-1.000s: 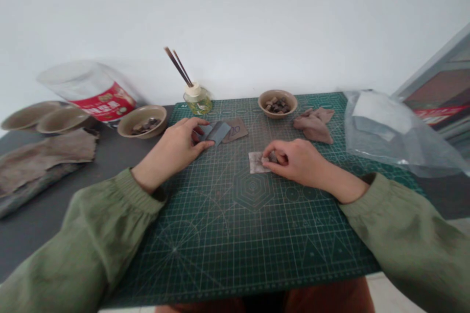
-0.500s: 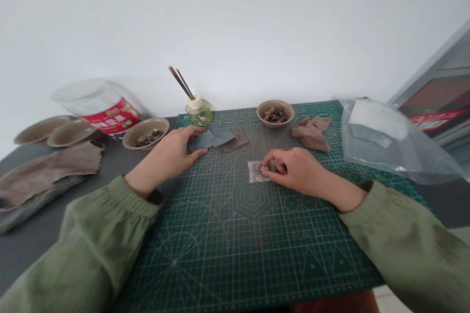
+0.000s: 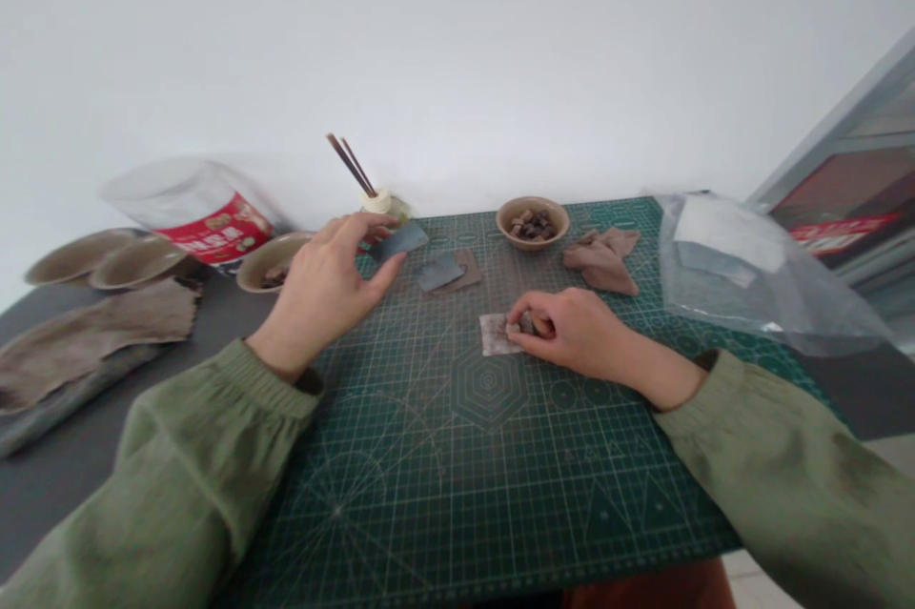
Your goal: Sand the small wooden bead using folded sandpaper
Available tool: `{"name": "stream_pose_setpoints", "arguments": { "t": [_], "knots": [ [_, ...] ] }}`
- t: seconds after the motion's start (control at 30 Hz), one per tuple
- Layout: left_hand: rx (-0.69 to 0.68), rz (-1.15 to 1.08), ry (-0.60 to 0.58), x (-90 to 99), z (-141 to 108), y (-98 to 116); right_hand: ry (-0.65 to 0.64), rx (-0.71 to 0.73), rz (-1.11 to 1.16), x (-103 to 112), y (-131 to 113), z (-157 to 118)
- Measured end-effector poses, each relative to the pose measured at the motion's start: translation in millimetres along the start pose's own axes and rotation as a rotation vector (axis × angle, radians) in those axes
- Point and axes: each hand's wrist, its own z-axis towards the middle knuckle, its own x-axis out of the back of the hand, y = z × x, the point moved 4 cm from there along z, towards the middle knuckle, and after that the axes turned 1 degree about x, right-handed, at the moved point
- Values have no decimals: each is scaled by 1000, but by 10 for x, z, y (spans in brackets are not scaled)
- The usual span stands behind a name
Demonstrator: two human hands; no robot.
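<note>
Left hand [image 3: 321, 290] pinches a slate-grey rectangular abrasive strip [image 3: 400, 240] between thumb and fingers, above a dark green gridded cutting mat [image 3: 429, 495]. Right hand [image 3: 580, 333] curls closed on what appears to be a small dark block [image 3: 527, 324], mostly hidden, on a speckled white paper square [image 3: 493, 334]; slack fingers could let it skid off.

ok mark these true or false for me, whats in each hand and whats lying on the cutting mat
1. The right hand presses a small dark chunk against a pale paper square. True.
2. The left hand lies flat on the cutting mat. False: it is raised, its fingertips at a grey strip.
3. A grey piece lies on a brown card. True.
4. The bowl on the mat is empty. False: this tan bowl holds dark chunks.
</note>
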Motion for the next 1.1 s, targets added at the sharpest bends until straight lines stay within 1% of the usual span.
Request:
{"name": "stream_pose_setpoints", "arguments": {
  "t": [0.07, 0.13, 0.23, 0.3, 0.4, 0.53, 0.67, 0.8, 0.87, 0.93, 1.03, 1.1],
  "knots": [
    [-99, -57, -50, -83, -3, 75, -2, 1, 0, 3, -1, -1],
    [-172, -74, -138, -221, -24, 113, -4, 1, -1, 7, -4, -1],
    [-214, -77, -222, -424, -54, 97, 0, -5, -2, 12, -7, 1],
    [-206, -75, -229, -514, -42, 62, 2, -8, -2, 11, -5, 3],
    [-187, -72, -220, -593, 40, 32, 1, -12, -1, 4, 3, 5],
    [-172, -54, -208, -667, 209, 56, 2, -14, 1, 4, 10, 5],
    [-146, -4, -164, -723, 336, 97, 0, -16, 0, 8, 8, 7],
    [-126, 46, -128, -726, 392, 137, -7, -18, 2, 9, 5, 12],
    [-121, 65, -117, -683, 396, 171, -7, -18, 0, 10, 4, 14],
    [-123, 79, -110, -602, 369, 235, -4, -17, -3, 11, 5, 14],
    [-157, 86, -127, -442, 233, 425, 1, -12, -7, 6, 10, 10],
    [-202, 72, -189, -364, 74, 614, 6, -8, -9, 3, 13, 5]
  ]
}}
